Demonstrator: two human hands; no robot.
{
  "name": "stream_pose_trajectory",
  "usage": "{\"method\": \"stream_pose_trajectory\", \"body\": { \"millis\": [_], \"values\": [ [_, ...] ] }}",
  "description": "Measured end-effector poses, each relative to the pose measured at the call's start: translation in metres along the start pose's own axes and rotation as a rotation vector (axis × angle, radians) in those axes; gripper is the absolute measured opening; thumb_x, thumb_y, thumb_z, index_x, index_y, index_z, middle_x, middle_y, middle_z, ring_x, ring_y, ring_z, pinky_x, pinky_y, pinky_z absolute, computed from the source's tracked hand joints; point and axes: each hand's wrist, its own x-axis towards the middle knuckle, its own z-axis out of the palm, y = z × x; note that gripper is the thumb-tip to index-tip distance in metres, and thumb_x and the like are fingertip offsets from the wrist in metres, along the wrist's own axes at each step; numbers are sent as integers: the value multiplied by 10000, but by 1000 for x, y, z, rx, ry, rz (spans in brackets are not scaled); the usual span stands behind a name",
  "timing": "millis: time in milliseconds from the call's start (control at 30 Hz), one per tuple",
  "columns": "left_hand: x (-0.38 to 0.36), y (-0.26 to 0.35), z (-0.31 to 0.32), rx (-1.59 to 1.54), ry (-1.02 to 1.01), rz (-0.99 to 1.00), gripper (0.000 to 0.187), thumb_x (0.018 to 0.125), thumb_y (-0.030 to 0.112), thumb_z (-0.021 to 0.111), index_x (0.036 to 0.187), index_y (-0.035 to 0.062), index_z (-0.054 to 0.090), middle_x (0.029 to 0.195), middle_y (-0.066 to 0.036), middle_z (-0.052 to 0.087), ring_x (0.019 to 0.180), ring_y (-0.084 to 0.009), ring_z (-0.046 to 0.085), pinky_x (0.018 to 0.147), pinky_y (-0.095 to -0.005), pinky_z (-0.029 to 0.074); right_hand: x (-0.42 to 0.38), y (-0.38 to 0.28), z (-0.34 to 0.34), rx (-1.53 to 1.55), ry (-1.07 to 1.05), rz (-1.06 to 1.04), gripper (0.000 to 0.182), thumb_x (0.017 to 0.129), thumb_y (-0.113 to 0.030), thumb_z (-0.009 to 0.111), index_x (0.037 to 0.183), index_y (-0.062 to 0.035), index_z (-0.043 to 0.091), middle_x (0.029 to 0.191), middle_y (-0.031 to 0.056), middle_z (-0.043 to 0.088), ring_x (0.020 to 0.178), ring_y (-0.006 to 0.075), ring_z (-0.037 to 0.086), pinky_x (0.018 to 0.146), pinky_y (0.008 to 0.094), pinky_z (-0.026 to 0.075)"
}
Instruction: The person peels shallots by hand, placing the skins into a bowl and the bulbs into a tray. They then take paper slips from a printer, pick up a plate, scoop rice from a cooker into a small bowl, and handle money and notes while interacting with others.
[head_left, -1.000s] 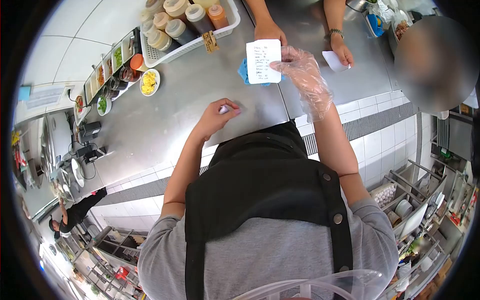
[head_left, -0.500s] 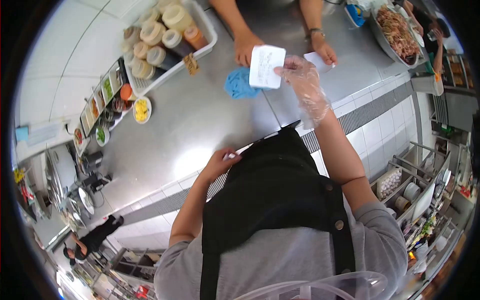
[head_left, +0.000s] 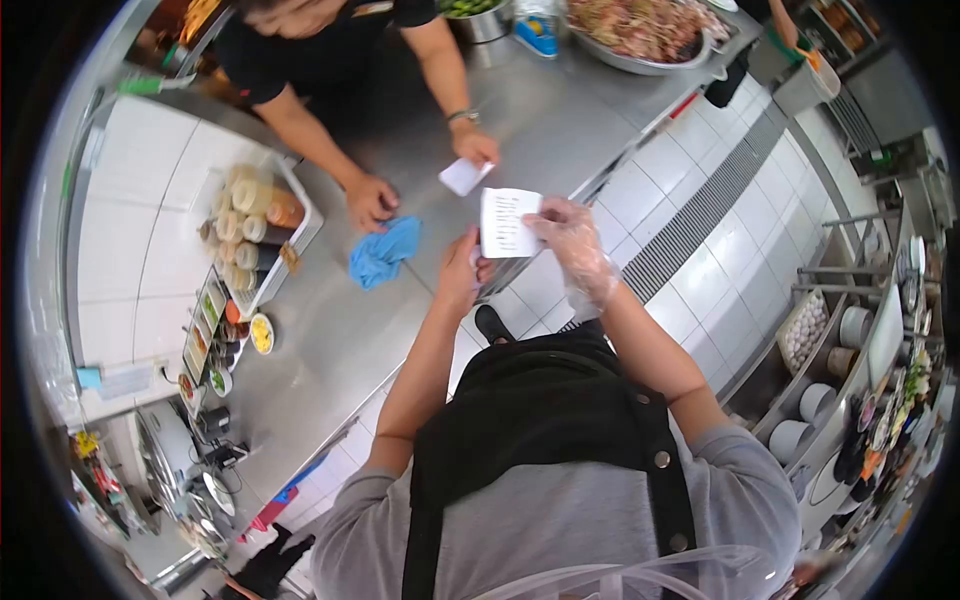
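My right hand, in a clear plastic glove, pinches the edge of a white paper slip with lines of writing on it. My left hand, bare, is closed close beside the slip's left edge. A bit of something whitish shows in its fingers, too small to make out. Across the steel counter, a co-worker's hand holds another white paper. The co-worker's other hand rests at a crumpled blue cloth.
A white basket of sauce bottles stands by the wall, near a bowl of yellow pieces. A large metal bowl of meat sits at the counter's far end. Shelving with stacked containers lines the right side, past the tiled floor.
My view has turned, bringing the co-worker's upper body in. My left hand has risen from the counter's edge to beside the slip. My right hand has brought the slip nearer to me.
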Motion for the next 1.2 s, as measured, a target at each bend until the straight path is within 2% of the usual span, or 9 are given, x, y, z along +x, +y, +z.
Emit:
{"method": "stream_pose_trajectory", "body": {
  "millis": [100, 333, 500, 600, 667, 867, 933, 1000, 1200],
  "values": [
    [22, -39, 54, 195, -378, -200, 349, 1050, 319, 431, 1020, 13, 596, 603, 53, 324, 458, -56, 277, 424, -225, 229, -21, 4, -122, 78, 233, 3, 132, 868, -139, 746, 855, -46, 654, 725, -11, 581, 657, 78, 525, 576, 263, 443],
    [48, -133, 179, 299, -390, -238, 288, 1019, 248, 417, 1067, 14, 578, 591, 48, 343, 465, -46, 277, 422, -221, 225, -58, -29, -310, 205, 794, -63, 105, 890, -105, 718, 887, -48, 630, 747, -26, 567, 629, 69, 493, 569, 225, 414],
    [90, -108, 255, 309, -351, -70, 352, 1036, 364, 477, 1051, 31, 589, 612, 71, 331, 469, -29, 241, 428, -229, 164, -13, -55, -315, -76, 361, -73, 92, 880, -84, 715, 888, -14, 656, 745, -11, 584, 642, 80, 501, 574, 252, 425],
    [122, -72, 278, 233, -357, 48, 295, 974, 304, 629, 1053, 20, 627, 630, 45, 479, 504, -44, 405, 452, -226, 304, 37, -66, -295, -105, 126, -60, 88, 868, -63, 712, 916, -1, 672, 759, 1, 613, 679, 91, 550, 609, 266, 463],
    [137, -49, 296, 674, -191, 375, 235, 875, 190, 763, 1009, 9, 694, 719, -16, 634, 637, -95, 579, 571, -259, 462, 74, -69, -287, -30, 13, -73, 100, 865, -59, 707, 939, 0, 676, 806, 35, 660, 729, 114, 607, 656, 288, 500],
    [202, -7, 300, 630, -38, 318, 179, 824, 141, 806, 921, 14, 725, 745, 1, 652, 589, -63, 511, 517, -232, 376, 172, -93, -297, -476, -52, -129, 225, 842, -101, 738, 1037, -3, 682, 890, 108, 702, 826, 193, 657, 762, 351, 528],
    [233, 1, 300, 561, -6, 270, 143, 830, 145, 800, 873, 31, 724, 702, 25, 629, 583, -55, 501, 511, -229, 363, 202, -103, -304, -306, -116, -147, 188, 880, -86, 712, 1064, -51, 695, 917, 65, 705, 836, 144, 640, 749, 314, 521],
    [270, 28, 313, 599, 313, 398, 131, 851, 155, 781, 889, 45, 721, 688, 41, 600, 572, -42, 480, 496, -224, 330, 218, -128, -310, -188, -149, -99, 173, 897, -79, 698, 1069, -64, 699, 934, 48, 705, 832, 123, 627, 738, 298, 517],
    [371, 155, 286, 252, 543, 687, 157, 867, 117, 772, 868, 8, 659, 741, 14, 580, 646, -65, 508, 569, -238, 388, 272, -179, -362, -195, 27, -189, 184, 919, -73, 672, 1096, -32, 702, 906, 8, 659, 739, 72, 561, 656, 239, 468]
  ]
}}
